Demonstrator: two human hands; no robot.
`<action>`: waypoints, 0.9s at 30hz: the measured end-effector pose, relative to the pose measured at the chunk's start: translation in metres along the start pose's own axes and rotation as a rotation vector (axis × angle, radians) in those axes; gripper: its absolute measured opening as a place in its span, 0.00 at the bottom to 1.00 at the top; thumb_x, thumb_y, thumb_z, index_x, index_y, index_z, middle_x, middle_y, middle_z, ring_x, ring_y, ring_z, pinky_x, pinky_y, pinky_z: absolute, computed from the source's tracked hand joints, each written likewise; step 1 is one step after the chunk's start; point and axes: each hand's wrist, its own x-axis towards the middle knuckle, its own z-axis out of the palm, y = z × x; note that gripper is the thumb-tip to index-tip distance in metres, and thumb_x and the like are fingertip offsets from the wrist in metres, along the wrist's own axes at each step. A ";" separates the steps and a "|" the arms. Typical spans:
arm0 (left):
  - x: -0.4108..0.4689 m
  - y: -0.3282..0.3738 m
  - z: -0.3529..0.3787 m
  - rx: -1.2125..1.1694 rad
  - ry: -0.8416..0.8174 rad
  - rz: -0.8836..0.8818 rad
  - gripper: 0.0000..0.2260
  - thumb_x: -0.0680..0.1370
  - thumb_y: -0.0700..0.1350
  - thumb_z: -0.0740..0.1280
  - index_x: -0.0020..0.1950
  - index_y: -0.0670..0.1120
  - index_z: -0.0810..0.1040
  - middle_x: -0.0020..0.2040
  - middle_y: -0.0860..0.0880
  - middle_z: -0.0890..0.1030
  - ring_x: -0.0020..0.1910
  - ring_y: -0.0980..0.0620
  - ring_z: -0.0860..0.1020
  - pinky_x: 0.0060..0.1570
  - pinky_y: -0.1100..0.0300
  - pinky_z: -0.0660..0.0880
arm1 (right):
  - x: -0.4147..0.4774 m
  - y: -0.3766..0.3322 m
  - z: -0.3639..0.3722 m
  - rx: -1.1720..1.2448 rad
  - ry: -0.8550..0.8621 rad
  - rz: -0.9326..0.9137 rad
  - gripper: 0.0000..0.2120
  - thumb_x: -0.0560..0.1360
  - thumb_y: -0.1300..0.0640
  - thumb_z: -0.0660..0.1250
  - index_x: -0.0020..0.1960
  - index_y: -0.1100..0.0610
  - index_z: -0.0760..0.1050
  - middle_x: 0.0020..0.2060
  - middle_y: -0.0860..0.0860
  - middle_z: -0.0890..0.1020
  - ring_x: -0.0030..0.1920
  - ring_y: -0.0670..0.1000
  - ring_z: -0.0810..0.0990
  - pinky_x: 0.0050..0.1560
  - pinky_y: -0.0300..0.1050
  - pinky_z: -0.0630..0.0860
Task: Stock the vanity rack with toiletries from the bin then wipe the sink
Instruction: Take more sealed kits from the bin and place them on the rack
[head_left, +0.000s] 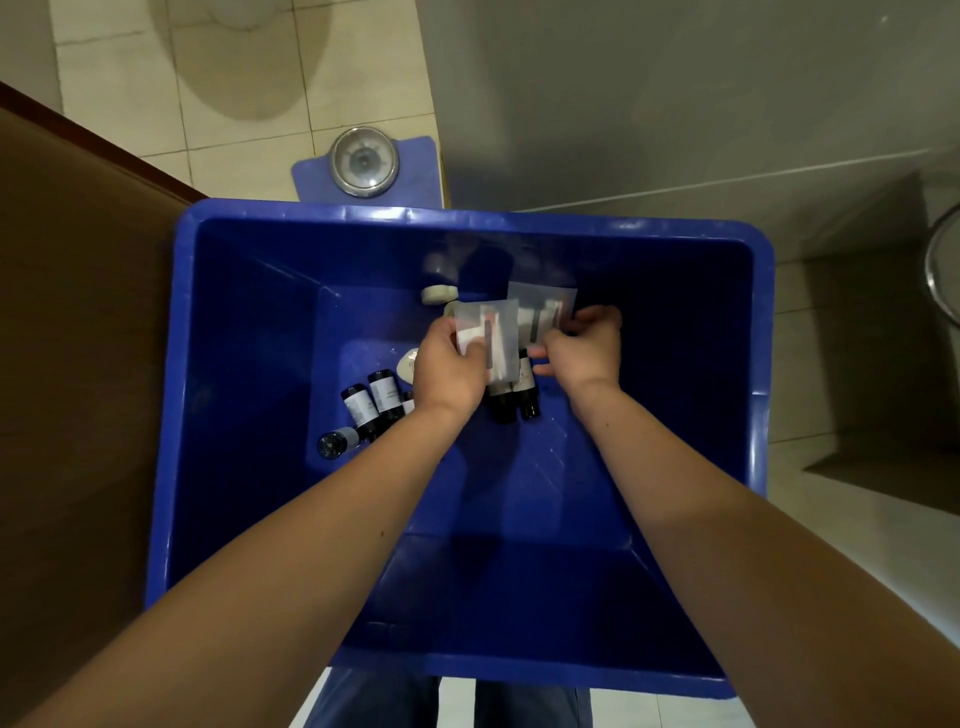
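**Both hands down in the bin, each on a packet**

From my remote seat I look straight down into the blue bin (467, 214), which stands on the tiled floor (234, 78); both bare forearms reach in over its near rim. The left hand (449, 366) has its fingers curled round a translucent left packet (491, 332), with the thumb on its near face; something white and a dark stick show through the film, but I cannot tell what they are. The right hand (584, 348) pinches the lower edge of a second one, the right packet (540, 306), which lies just beyond and partly behind the first; the two packets overlap.

The remaining toiletries lie on the bin's bottom; a cluster of dark bottles (371, 402) with white labels lies on its side to the left of the left wrist; two more bottles (514, 400) lie under and between the hands; a pale round piece (439, 294) sits near the far wall, and a pale oval piece (407, 364) lies just beside the left hand.

Beyond the bin stands a blue bathroom scale (363, 162) with a round dial; a brown wooden panel (78, 312) fills the left side.
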 end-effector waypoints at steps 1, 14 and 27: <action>0.000 0.000 0.001 -0.004 0.000 0.000 0.07 0.79 0.40 0.63 0.57 0.45 0.75 0.44 0.54 0.78 0.41 0.56 0.77 0.42 0.63 0.74 | 0.002 0.001 0.001 0.004 0.007 0.006 0.13 0.74 0.69 0.61 0.55 0.57 0.64 0.44 0.51 0.76 0.36 0.53 0.84 0.30 0.43 0.79; -0.033 0.004 0.000 -0.056 0.052 -0.026 0.05 0.79 0.39 0.61 0.53 0.47 0.72 0.42 0.54 0.77 0.43 0.52 0.77 0.46 0.58 0.76 | -0.029 -0.006 -0.027 -0.444 0.016 -0.261 0.05 0.75 0.56 0.65 0.45 0.56 0.78 0.39 0.49 0.81 0.40 0.52 0.79 0.37 0.45 0.78; -0.136 0.077 -0.057 -0.175 0.027 -0.089 0.09 0.81 0.40 0.59 0.60 0.44 0.70 0.44 0.55 0.74 0.44 0.53 0.78 0.35 0.55 0.82 | -0.140 -0.063 -0.097 -0.205 -0.182 -0.181 0.07 0.79 0.63 0.59 0.56 0.56 0.70 0.49 0.50 0.77 0.41 0.48 0.77 0.40 0.53 0.83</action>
